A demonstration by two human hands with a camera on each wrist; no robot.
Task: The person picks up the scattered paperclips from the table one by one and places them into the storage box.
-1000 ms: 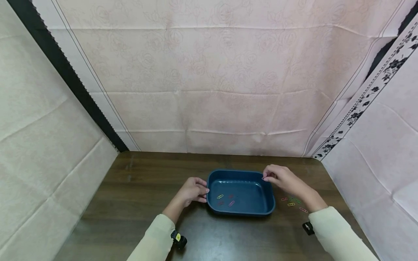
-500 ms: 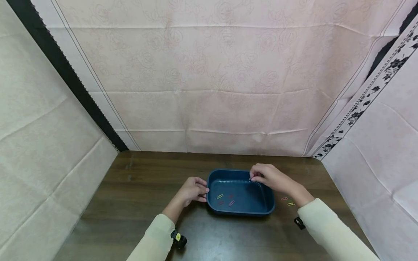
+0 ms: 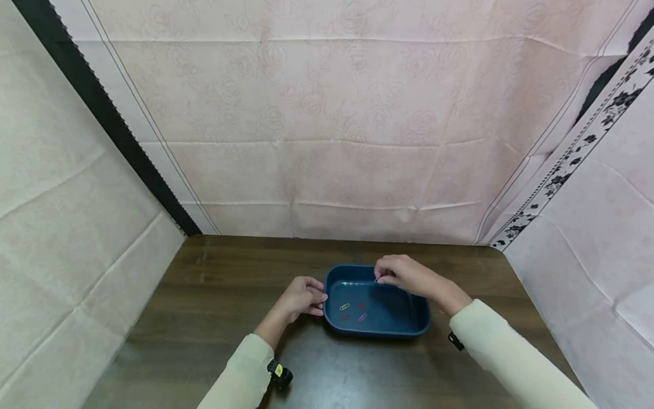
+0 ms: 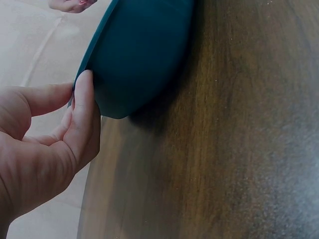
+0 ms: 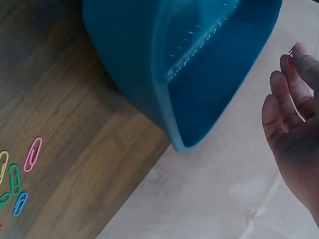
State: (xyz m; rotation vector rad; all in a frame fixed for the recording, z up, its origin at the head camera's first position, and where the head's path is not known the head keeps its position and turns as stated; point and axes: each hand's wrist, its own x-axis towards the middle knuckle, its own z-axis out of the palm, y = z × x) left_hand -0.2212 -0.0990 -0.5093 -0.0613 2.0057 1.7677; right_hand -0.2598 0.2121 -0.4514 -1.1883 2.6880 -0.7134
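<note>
A dark blue rectangular tray (image 3: 393,307) stands on the wooden table. My left hand (image 3: 298,299) grips its left rim, thumb and fingers pinching the wall in the left wrist view. Over the far side of the tray, my right hand (image 3: 409,277) pinches a small paper clip (image 5: 290,51), reddish or pink and mostly covered by the fingertips. On the tray's floor, towards the left, lie a yellow paper clip (image 3: 344,307), a pink paper clip (image 3: 362,317) and two dim reddish ones.
In the right wrist view, a pink clip (image 5: 33,154), a green clip (image 5: 15,179), a blue clip (image 5: 20,204) and others lie on the table (image 5: 65,199) right of the tray. The right forearm hides them in the head view. Pale cloth (image 3: 332,170) hangs behind and on both sides.
My right hand has moved left from the tray's right rim to over its inside, still pinching the clip. The left hand and the tray have stayed put.
</note>
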